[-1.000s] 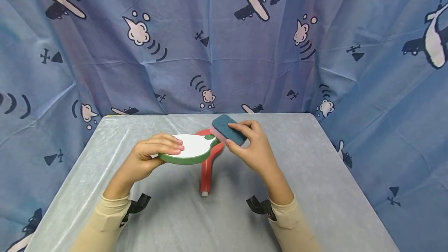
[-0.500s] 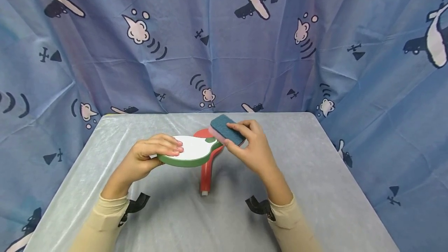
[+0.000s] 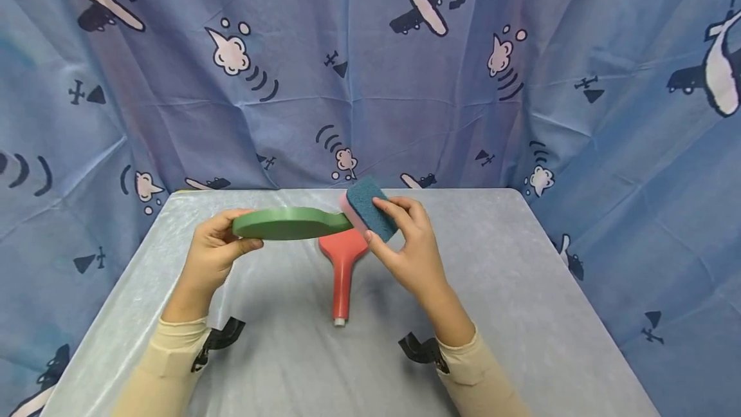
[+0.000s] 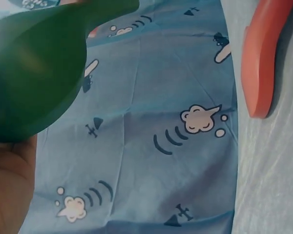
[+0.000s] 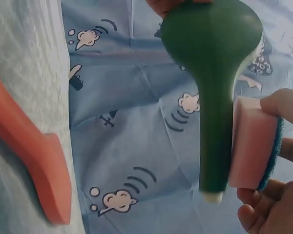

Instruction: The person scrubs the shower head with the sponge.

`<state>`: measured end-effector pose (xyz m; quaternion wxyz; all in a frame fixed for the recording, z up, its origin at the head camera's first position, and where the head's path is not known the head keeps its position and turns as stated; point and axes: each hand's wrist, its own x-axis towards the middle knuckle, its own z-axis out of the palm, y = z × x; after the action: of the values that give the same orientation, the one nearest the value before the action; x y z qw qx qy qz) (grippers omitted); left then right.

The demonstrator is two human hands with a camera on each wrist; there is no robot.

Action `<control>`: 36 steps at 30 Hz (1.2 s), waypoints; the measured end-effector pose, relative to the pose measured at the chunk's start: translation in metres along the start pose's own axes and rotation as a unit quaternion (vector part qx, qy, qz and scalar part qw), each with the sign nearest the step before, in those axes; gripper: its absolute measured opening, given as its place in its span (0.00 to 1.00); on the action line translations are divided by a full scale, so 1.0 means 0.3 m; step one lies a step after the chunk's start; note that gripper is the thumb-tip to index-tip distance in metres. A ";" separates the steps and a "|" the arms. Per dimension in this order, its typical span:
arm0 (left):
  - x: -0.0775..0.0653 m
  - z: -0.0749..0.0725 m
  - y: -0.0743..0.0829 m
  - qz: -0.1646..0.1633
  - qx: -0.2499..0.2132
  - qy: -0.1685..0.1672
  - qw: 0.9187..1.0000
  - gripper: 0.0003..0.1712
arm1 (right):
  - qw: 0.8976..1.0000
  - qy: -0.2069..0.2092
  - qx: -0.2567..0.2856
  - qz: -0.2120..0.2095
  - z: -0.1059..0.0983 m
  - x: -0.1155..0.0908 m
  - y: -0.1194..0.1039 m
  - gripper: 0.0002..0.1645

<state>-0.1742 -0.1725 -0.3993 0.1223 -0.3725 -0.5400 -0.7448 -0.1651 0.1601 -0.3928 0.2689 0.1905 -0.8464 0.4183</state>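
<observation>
A green shower head [image 3: 289,222] is held above the table, its edge turned to the head view and its white face out of sight. My left hand [image 3: 211,253] grips the round end, thumb below the rim. In my right hand [image 3: 413,253] is a two-layer sponge [image 3: 370,208], teal scouring side outward. The right wrist view shows the sponge's pink foam [image 5: 256,144] along the side of the green handle [image 5: 215,141], which ends in a white tip [image 5: 211,197]. Beneath, a red shower head [image 3: 341,269] lies on the table, its far part covered by the green one.
A pale grey cloth covers the table [image 3: 492,314]. Behind it and along both sides hangs a blue curtain [image 3: 370,101] printed with planes. Black wrist mounts [image 3: 224,333] stick out inward from both sleeves.
The green shower head has risen and tilted, so its white face no longer shows and its green side does. My left hand shifted left; the sponge turned steeper and rose slightly.
</observation>
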 end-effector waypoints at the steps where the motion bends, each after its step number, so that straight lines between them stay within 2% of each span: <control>1: -0.002 -0.002 0.004 -0.009 -0.003 0.025 1.000 0.23 | 1.000 0.002 0.002 0.006 0.001 0.001 0.007 0.31; 3: -0.001 -0.006 0.009 -0.019 -0.024 0.059 0.998 0.22 | 0.999 0.008 0.008 0.031 0.000 0.004 0.031 0.31; 7: 0.006 -0.008 0.014 -0.025 -0.066 0.100 0.992 0.21 | 0.996 0.014 0.028 0.085 -0.002 0.008 0.085 0.29; 10: 0.012 -0.011 0.011 -0.029 -0.092 0.124 0.988 0.19 | 0.991 0.003 0.062 0.121 -0.002 0.010 0.098 0.29; 13: 0.017 -0.017 0.003 -0.038 -0.118 0.148 0.981 0.17 | 0.980 -0.018 0.119 0.157 -0.003 0.015 0.095 0.29; 18: 0.020 -0.017 -0.005 -0.048 -0.153 0.183 0.970 0.16 | 0.949 -0.042 0.225 0.216 -0.001 0.023 0.102 0.27; 22: 0.025 -0.012 -0.005 -0.055 -0.147 0.214 0.964 0.14 | 0.933 -0.044 0.258 0.248 -0.002 0.028 0.095 0.28; 25: 0.028 -0.010 -0.006 -0.063 -0.158 0.243 0.955 0.13 | 0.922 -0.053 0.281 0.261 0.003 0.031 0.086 0.29; 27: 0.030 -0.009 -0.006 -0.067 -0.170 0.265 0.947 0.12 | 0.908 -0.062 0.314 0.270 0.011 0.032 0.080 0.29; 31: 0.033 0.001 -0.005 -0.084 -0.167 0.302 0.935 0.13 | 0.873 -0.073 0.383 0.293 0.036 0.028 0.075 0.28; 33: 0.035 0.012 -0.003 -0.100 -0.146 0.305 0.936 0.15 | 0.858 -0.072 0.406 0.306 0.045 0.026 0.079 0.26; 36: 0.038 0.030 0.007 -0.130 -0.107 0.284 0.944 0.17 | 0.840 -0.061 0.429 0.325 0.050 0.024 0.090 0.21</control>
<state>-0.1770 -0.1629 -0.3889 0.1319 -0.0832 -0.4442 -0.8822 -0.1899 0.1629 -0.4123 -0.0436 0.0257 -0.6103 0.7905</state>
